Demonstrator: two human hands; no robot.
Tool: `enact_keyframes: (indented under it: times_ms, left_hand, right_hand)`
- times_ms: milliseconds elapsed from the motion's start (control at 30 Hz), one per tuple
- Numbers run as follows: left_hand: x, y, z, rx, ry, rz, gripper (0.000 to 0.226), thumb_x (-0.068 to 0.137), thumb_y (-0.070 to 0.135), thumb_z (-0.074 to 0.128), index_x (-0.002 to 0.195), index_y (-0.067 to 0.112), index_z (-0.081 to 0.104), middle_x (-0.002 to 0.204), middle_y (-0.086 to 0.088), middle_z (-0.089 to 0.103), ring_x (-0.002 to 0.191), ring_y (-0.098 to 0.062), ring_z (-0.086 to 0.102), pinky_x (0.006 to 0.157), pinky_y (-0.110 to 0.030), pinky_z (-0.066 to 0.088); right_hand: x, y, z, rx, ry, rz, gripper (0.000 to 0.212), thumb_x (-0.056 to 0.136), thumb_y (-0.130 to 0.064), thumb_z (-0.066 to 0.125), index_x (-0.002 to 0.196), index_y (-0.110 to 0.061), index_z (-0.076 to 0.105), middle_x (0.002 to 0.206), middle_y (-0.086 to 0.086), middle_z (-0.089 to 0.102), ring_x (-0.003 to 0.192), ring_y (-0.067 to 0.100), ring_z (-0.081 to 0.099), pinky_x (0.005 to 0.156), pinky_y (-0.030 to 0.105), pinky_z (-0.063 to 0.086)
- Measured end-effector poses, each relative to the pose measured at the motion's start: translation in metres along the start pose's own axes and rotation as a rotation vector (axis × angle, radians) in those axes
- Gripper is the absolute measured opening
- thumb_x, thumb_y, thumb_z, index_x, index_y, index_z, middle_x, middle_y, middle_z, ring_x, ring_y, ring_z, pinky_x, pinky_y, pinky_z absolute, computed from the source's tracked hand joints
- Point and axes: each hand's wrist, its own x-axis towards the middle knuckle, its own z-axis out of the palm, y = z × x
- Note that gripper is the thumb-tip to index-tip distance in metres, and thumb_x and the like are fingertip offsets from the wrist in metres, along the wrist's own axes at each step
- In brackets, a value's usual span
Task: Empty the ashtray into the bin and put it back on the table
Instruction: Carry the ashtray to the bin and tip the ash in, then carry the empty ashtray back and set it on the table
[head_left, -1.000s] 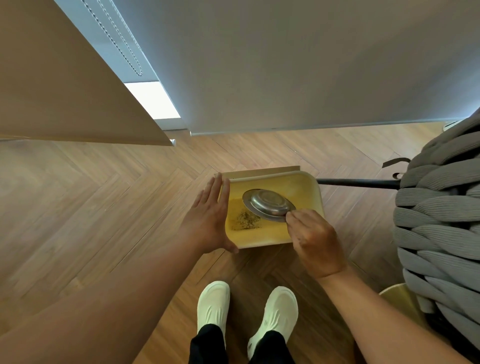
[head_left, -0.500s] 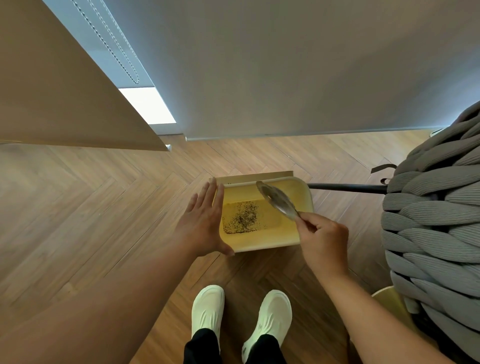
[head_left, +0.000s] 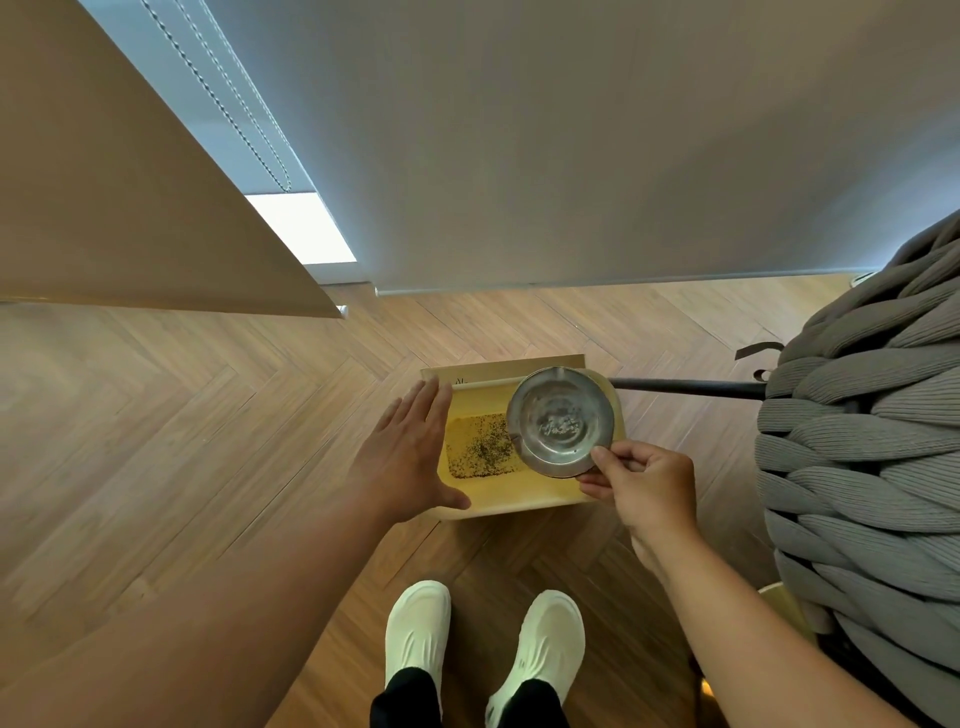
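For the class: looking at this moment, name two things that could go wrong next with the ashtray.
The right hand pinches only the ashtray rim, so it might slip into the bin. A little residue seems left in the bowl; carried tilted, it could spill on the floor.

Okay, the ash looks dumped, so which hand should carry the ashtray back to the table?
Right. The right hand already pinches the ashtray by its rim, face up above the yellow bin. The left hand is open and flat against the bin's side, holding nothing.
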Motion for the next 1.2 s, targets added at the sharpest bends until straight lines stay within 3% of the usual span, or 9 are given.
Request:
enact_keyframes:
  times_ms: [400, 633, 767, 1200]
  left_hand:
    - [-0.009, 0.004, 0.0, -0.058, 0.021, 0.051, 0.121, 0.068, 0.058, 0.079, 0.156, 0.02, 0.004, 0.166, -0.003, 0.006, 0.153, -0.021, 0.004, 0.12, -0.033, 0.008]
    - [-0.016, 0.011, 0.006, -0.076, 0.08, 0.06, 0.107, 0.07, 0.059, 0.076, 0.153, 0.02, 0.02, 0.159, 0.0, 0.027, 0.147, -0.021, 0.02, 0.119, -0.039, 0.022]
    - [-0.027, 0.015, 0.004, -0.142, 0.081, 0.061, 0.109, 0.066, 0.068, 0.073, 0.152, 0.018, 0.027, 0.152, 0.0, 0.039, 0.142, -0.022, 0.028, 0.116, -0.041, 0.028]
    - [-0.098, 0.021, -0.061, -0.232, -0.031, 0.099, 0.121, 0.05, 0.073, 0.078, 0.149, 0.023, 0.031, 0.144, 0.003, 0.048, 0.134, -0.019, 0.037, 0.111, -0.04, 0.035]
  right_hand:
    - [-0.011, -0.004, 0.006, 0.068, -0.124, 0.134, 0.011, 0.092, -0.004, 0.067, 0.102, 0.001, 0.067, 0.075, 0.013, 0.076, 0.063, 0.021, 0.075, 0.056, 0.027, 0.06]
    - [-0.024, -0.001, 0.008, 0.001, -0.207, 0.146, 0.004, 0.094, -0.003, 0.064, 0.096, 0.0, 0.065, 0.079, 0.017, 0.073, 0.061, 0.019, 0.072, 0.058, 0.03, 0.062]
    - [-0.039, 0.0, 0.007, -0.004, -0.241, 0.156, 0.003, 0.094, -0.001, 0.063, 0.094, 0.001, 0.064, 0.077, 0.017, 0.073, 0.063, 0.021, 0.07, 0.059, 0.031, 0.063]
    - [-0.125, -0.035, -0.006, -0.016, -0.29, 0.151, 0.01, 0.093, -0.002, 0.064, 0.088, -0.006, 0.071, 0.071, 0.012, 0.073, 0.06, 0.018, 0.069, 0.059, 0.029, 0.061]
